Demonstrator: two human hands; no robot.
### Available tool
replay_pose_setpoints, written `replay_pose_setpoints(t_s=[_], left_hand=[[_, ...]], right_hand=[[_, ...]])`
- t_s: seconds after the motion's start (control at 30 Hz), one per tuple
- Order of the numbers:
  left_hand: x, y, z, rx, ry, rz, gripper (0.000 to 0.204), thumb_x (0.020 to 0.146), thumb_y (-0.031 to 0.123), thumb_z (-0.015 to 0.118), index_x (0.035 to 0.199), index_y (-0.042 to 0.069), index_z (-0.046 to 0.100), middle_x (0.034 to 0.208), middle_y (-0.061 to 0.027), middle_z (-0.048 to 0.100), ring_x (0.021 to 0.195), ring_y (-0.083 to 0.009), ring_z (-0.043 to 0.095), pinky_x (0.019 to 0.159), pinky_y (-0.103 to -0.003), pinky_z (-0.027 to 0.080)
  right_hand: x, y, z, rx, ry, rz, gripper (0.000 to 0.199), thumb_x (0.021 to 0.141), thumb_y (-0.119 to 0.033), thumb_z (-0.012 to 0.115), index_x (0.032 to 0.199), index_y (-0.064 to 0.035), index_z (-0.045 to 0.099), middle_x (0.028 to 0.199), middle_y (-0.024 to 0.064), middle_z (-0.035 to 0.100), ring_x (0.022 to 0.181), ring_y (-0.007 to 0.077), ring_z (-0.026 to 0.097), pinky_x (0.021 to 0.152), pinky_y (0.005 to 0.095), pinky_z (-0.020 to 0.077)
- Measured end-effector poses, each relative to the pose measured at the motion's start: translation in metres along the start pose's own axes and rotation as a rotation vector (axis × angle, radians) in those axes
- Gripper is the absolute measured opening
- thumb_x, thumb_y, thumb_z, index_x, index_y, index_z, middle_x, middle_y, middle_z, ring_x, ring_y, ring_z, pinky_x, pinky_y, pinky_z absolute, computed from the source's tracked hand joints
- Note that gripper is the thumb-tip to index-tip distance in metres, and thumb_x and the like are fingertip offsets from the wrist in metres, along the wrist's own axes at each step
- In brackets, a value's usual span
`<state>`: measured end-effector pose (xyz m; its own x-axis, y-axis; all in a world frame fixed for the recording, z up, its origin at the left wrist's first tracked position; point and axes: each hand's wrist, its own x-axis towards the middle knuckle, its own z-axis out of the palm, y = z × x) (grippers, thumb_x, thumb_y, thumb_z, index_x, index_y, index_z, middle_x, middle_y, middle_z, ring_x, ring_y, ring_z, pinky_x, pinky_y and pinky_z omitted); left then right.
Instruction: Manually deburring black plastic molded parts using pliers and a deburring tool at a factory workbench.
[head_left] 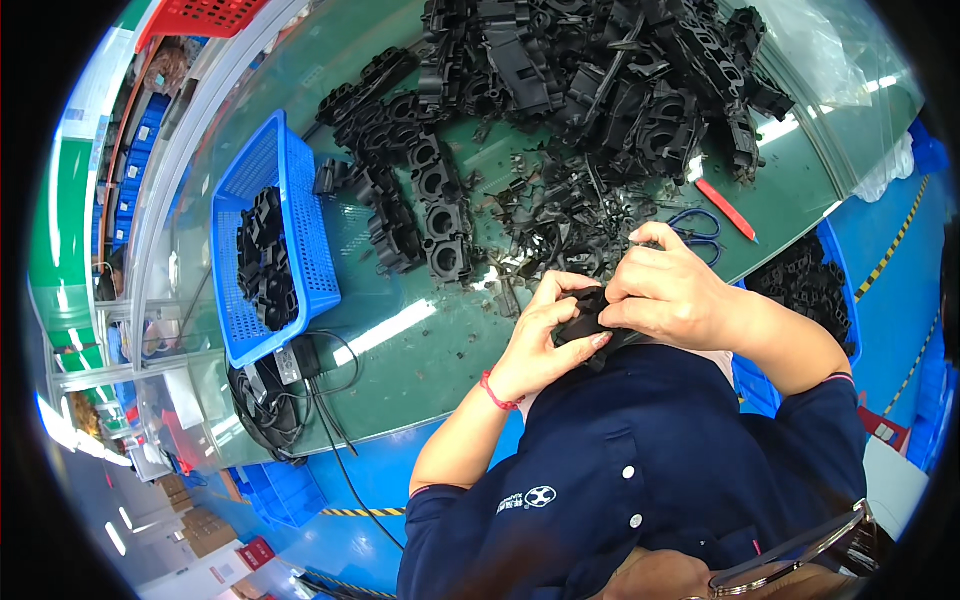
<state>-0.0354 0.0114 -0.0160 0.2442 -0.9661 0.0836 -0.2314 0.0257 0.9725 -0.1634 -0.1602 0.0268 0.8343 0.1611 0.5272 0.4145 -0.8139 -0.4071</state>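
Close to my body, at the near edge of the green table, my left hand [540, 345] is wrapped round a black moulded plastic part [583, 318]. The fingers and thumb of my right hand [668, 290] are closed at the same part's right side, and they cover much of it. Whether the right fingers also pinch a smaller piece cannot be seen. Just beyond both hands lies a heap of black plastic scraps [570, 215]. Scissors with dark blue handles [698, 226] rest beyond my right hand, beside a red pen-like tool [728, 210].
A large pile of black plastic parts [530, 70] fills the table's far side. At left, a blue basket [318, 240] holds more parts. Cables [290, 395] hang over the near left edge. Below the table's right edge, a blue crate [848, 290] contains black parts.
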Motion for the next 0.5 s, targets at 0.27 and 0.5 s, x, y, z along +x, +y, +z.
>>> replay_pose_setpoints(t_s=[0.27, 0.5], left_hand=[[-0.0008, -0.005, 0.0017, 0.004, 0.019, -0.026, 0.022, 0.075, 0.015, 0.073, 0.08, -0.002, 0.06, 0.113, -0.0127, 0.049, 0.103, -0.0224, 0.05, 0.088, -0.033, 0.042], [0.0017, -0.0041, 0.0028, 0.007, 0.01, -0.041, 0.022, 0.071, 0.013, 0.075, 0.079, -0.001, 0.061, 0.113, -0.0128, 0.051, 0.103, -0.0232, 0.049, 0.089, -0.033, 0.04]], right_hand=[[-0.0019, -0.0023, 0.0047, -0.067, 0.002, -0.006, 0.005, 0.071, -0.011, 0.062, 0.077, -0.01, 0.062, 0.078, -0.002, 0.055, 0.078, 0.0146, 0.055, 0.09, 0.044, 0.0393], [-0.0018, 0.0011, 0.002, 0.064, -0.043, 0.075, 0.007, 0.074, -0.011, 0.067, 0.077, -0.0098, 0.062, 0.077, -0.0005, 0.051, 0.076, 0.0172, 0.054, 0.09, 0.0445, 0.0378]])
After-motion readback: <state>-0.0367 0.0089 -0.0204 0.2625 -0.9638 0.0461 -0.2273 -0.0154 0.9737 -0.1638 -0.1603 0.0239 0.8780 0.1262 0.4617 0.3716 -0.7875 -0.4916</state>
